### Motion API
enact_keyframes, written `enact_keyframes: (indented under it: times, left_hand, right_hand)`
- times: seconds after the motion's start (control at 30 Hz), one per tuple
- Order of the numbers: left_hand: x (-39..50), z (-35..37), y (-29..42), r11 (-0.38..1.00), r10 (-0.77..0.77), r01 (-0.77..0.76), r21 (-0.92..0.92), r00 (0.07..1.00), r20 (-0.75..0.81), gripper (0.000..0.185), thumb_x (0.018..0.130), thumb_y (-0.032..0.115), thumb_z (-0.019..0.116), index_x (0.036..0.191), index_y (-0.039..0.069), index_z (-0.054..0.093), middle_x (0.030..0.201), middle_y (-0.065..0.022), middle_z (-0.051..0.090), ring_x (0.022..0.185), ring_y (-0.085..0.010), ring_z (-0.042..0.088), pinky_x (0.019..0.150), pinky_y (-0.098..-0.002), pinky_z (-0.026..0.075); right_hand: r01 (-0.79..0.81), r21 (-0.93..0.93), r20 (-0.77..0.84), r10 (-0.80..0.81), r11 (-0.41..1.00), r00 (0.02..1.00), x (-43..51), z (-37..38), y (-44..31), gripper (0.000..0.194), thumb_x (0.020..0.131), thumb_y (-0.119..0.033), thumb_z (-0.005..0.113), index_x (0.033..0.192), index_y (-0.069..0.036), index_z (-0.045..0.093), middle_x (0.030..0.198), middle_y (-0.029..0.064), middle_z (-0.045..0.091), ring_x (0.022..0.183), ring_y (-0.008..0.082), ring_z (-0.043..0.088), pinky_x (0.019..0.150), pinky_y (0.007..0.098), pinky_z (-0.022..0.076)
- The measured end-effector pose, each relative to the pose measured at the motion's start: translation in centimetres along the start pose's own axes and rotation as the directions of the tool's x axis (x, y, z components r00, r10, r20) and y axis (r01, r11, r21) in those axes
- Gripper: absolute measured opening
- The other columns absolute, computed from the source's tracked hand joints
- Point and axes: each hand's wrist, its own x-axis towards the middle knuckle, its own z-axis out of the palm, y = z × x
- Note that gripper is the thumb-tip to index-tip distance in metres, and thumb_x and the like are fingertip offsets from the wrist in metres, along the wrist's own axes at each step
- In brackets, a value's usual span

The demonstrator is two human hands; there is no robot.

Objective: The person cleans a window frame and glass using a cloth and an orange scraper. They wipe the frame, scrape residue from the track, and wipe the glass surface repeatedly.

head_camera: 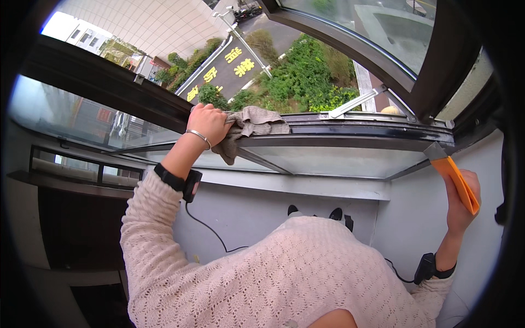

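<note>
My left hand point(208, 125) grips a crumpled grey-brown cloth point(262, 123) at the left post of the window opening. The cloth spreads rightward over the dark metal sill point(348, 130), and one corner hangs down in front of the glass below. On the right, my right hand point(462, 197) is closed around the orange handle of a scraper point(453, 174). Its flat metal blade points up and left, close to the right end of the sill. Whether the blade touches the frame, I cannot tell.
An outward-swung window sash point(369, 45) hangs at upper right, with a metal stay arm point(361, 102) linking it to the sill. Beyond the opening are shrubs and a road far below. A fixed glass pane point(332, 158) lies under the sill. Cables run from both wrist-worn devices.
</note>
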Motion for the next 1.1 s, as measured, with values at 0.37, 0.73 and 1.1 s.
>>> enact_keyframes:
  times: [0.37, 0.73, 1.1]
  left_hand:
    - [11.2, -4.0, 12.6, 0.235, -0.182, -0.121, -0.965, 0.969, -0.166, 0.048, 0.097, 0.041, 0.041, 0.094, -0.002, 0.063, 0.092, -0.0264, 0.064, 0.092, -0.0442, 0.060, 0.082, -0.0501, 0.047]
    - [12.3, -11.2, -0.8, 0.429, -0.217, -0.499, -0.753, 0.752, -0.622, 0.034, 0.091, 0.036, 0.061, 0.105, 0.006, 0.066, 0.086, -0.0138, 0.066, 0.076, -0.0183, 0.060, 0.070, -0.0320, 0.049]
    - [13.0, -12.3, 18.9, 0.324, 0.422, -0.871, -0.370, 0.483, -0.767, 0.025, 0.087, 0.021, 0.062, 0.110, 0.012, 0.065, 0.110, -0.0125, 0.063, 0.104, -0.0328, 0.059, 0.094, -0.0397, 0.048]
  right_hand:
    - [-0.363, 0.128, -0.239, 0.384, 0.923, 0.892, 1.0, 1.7, -0.1, 0.027, 0.082, -0.003, 0.073, 0.106, -0.001, 0.060, 0.100, 0.0062, 0.063, 0.092, 0.0165, 0.060, 0.082, 0.0247, 0.0467]
    - [-0.322, 0.282, -0.434, 0.420, 0.904, 0.797, 0.8, 0.9, 0.7, 0.037, 0.087, -0.004, 0.067, 0.121, -0.001, 0.053, 0.118, 0.0069, 0.058, 0.106, 0.0171, 0.058, 0.093, 0.0281, 0.0484]
    - [-0.474, 0.270, -0.484, 0.544, 0.838, 0.685, -5.2, -1.0, -0.2, 0.031, 0.082, 0.000, 0.071, 0.110, 0.004, 0.059, 0.105, 0.0057, 0.063, 0.093, 0.0130, 0.060, 0.086, 0.0279, 0.0475]
